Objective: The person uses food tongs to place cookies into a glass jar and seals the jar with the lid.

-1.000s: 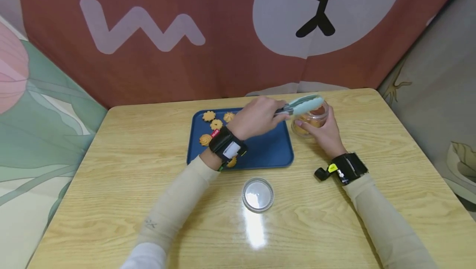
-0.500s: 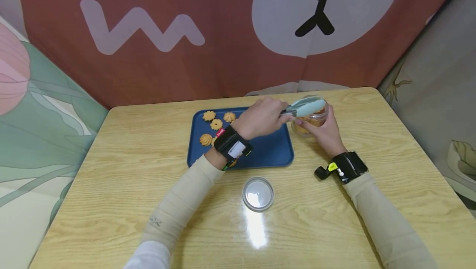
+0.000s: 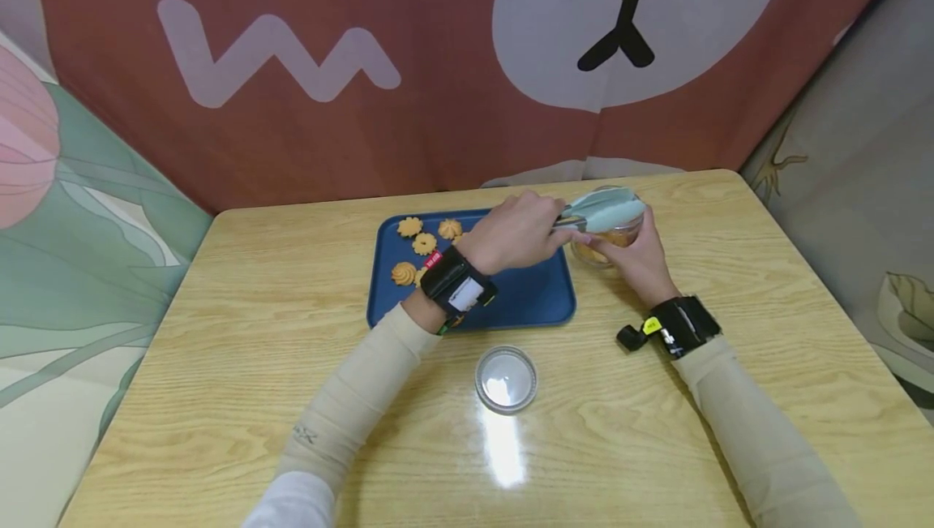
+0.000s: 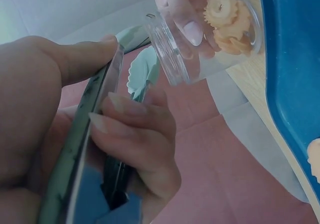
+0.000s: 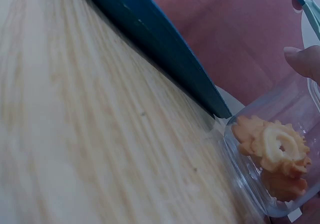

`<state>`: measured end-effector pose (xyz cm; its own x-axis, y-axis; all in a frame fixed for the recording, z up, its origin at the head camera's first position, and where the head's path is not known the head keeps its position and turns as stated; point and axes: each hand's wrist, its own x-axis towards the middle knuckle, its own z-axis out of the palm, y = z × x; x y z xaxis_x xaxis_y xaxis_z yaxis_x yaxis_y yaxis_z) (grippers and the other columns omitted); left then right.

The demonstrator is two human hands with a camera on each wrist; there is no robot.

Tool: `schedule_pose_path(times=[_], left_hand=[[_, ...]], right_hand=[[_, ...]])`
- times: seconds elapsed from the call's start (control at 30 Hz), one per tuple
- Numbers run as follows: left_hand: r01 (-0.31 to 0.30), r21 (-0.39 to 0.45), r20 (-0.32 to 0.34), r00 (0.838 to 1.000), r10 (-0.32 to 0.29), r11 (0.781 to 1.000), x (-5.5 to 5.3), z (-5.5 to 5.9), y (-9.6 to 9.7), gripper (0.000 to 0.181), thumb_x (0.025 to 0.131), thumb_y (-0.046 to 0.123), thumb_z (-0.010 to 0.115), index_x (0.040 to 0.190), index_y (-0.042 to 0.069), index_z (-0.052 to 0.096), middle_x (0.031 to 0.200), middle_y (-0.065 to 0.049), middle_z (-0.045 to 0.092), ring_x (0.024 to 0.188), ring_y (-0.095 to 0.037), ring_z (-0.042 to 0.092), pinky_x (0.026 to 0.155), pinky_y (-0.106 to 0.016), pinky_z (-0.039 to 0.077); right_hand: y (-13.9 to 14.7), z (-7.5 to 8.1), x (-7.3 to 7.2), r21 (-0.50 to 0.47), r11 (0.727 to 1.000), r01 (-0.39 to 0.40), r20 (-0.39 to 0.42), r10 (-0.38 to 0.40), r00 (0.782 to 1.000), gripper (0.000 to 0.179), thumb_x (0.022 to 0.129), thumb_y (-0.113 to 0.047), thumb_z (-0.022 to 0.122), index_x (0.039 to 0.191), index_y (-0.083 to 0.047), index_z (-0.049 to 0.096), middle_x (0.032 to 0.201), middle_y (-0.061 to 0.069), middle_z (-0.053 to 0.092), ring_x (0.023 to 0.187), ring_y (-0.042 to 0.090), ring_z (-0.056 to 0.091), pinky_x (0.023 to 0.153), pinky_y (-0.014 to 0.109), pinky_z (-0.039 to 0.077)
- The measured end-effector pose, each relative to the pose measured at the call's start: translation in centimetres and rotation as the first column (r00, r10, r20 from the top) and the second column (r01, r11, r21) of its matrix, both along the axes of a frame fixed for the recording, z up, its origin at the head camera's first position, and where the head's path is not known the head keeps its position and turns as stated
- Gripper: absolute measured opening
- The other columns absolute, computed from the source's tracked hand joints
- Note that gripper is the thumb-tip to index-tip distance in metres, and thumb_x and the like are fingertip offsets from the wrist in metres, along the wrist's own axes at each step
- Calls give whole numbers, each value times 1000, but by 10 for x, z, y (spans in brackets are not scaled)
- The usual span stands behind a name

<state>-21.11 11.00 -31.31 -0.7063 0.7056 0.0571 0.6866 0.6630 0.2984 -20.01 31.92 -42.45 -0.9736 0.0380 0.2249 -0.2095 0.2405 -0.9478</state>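
My left hand [image 3: 514, 232] holds a pair of tongs [image 3: 601, 209] with pale mint-green tips above the mouth of a clear jar [image 3: 594, 255]. In the left wrist view the tong tips [image 4: 143, 68] stand apart beside the jar's rim, and I see no cookie between them. My right hand [image 3: 642, 260] grips the jar, its thumb on the near side. Several golden cookies [image 5: 282, 149] lie at the jar's bottom, seen through its wall. More cookies [image 3: 404, 273] lie on the left part of a blue tray [image 3: 533, 301]; my left hand and wrist cover some of that tray.
A round clear lid [image 3: 506, 380] lies on the wooden table [image 3: 255, 309] in front of the tray. A fabric backdrop [image 3: 438, 130] hangs behind the table's far edge. Both wrists wear black camera straps [image 3: 689, 327].
My left hand and the tongs have shifted slightly right over the jar. The tong tips have spread farther apart. My right hand and the jar stay in place.
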Motion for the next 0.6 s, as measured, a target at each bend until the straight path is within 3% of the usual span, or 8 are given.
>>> schedule_pose_path(times=[0.13,0.4,0.6], left_hand=[[0,-7,-8,1000,0,1000,0,-1,-1,32,96,39,51,109,11,59,69,-2,51,50,-11,50,43,-21,36],[-32,-20,-8,999,32,999,-1,-2,-11,51,95,44,51,131,7,51,73,0,54,52,-9,50,46,-22,36],[-82,-9,-52,995,81,997,-1,2,-30,54,92,49,53,129,8,52,73,1,55,56,-8,50,47,-22,35]], right_hand=[[1,-2,-2,0,1000,-3,4,3,1000,83,80,-21,77,142,-16,23,135,12,38,119,18,37,101,47,26],[9,-23,-15,-6,1000,9,6,-9,1000,88,77,-22,79,144,-23,21,137,9,37,120,19,36,101,46,26],[13,-31,-20,-1,1000,22,-32,-22,999,87,74,-23,81,141,-28,26,133,7,43,119,20,40,98,42,30]])
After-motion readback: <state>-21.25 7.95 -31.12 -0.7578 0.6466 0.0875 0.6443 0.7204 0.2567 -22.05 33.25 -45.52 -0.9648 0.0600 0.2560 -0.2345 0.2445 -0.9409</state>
